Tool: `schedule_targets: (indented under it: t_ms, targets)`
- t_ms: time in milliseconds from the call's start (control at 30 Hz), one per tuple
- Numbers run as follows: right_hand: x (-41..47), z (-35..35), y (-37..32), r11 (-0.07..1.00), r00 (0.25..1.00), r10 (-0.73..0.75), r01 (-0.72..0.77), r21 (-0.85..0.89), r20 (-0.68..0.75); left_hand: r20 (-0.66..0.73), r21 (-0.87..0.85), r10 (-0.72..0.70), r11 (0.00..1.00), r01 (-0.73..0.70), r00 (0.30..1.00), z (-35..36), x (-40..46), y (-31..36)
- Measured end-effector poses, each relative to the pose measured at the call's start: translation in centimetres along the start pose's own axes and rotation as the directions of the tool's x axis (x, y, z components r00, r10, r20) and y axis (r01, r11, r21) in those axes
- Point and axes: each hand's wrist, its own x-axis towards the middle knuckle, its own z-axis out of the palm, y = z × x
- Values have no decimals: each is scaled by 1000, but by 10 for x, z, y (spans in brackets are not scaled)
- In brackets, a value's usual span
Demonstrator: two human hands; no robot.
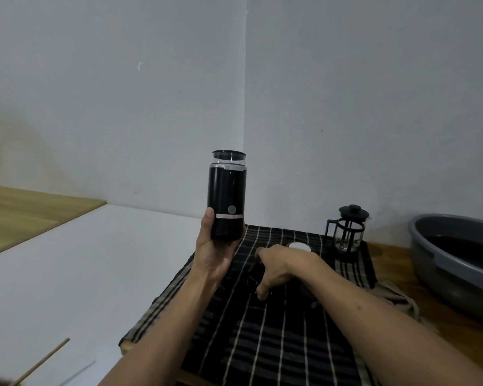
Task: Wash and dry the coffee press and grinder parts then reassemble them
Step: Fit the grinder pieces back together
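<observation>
My left hand [215, 252] holds a black cylindrical coffee grinder [227, 195] upright by its base, raised above the left edge of a black checked cloth [262, 344]. The grinder has a clear top section with a dark lid. My right hand [276, 267] rests low on the cloth with fingers curled down around a small dark part [255, 277] that is hard to make out. A glass French press [347, 229] with black frame, handle and lid stands assembled at the cloth's far right corner. A small white round piece [299, 246] lies just beyond my right hand.
A grey plastic basin [441, 254] holding dark water stands at the right on the wooden counter [388, 252]. A white surface [67, 274] spreads to the left, with a wooden ledge [17, 213] behind it. A thin wooden stick [42, 360] pokes in at bottom left.
</observation>
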Motion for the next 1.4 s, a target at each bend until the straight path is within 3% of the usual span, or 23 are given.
schedule_targets:
  t_ms: [200, 333, 433, 633, 800, 933, 1400]
  targets:
    - [-31, -39, 31, 991, 998, 32, -24, 134, -59, -93, 248, -30, 967, 53, 995, -5, 4, 10]
    - [-48, -35, 59, 976, 974, 210, -215, 47, 88, -128, 318, -32, 945, 72, 991, -14, 6, 10]
    - [-47, -4, 72, 956, 952, 258, -276, 96, 165, -168, 378, 2, 924, 62, 986, -16, 3, 8]
    - [-44, 22, 80, 936, 987, 161, -161, 312, 24, -216, 505, 72, 862, 48, 974, -19, 0, 0]
    - [-57, -10, 63, 901, 980, 23, 65, 428, -197, -226, 569, 97, 821, 50, 969, -19, -2, 2]
    - [-50, -22, 39, 911, 943, -9, 146, 386, -333, -238, 577, 131, 816, 31, 962, -17, -3, 2]
    - [-4, -5, 2, 990, 989, -14, 34, 137, -144, -220, 606, 143, 795, 21, 965, -26, -1, 11]
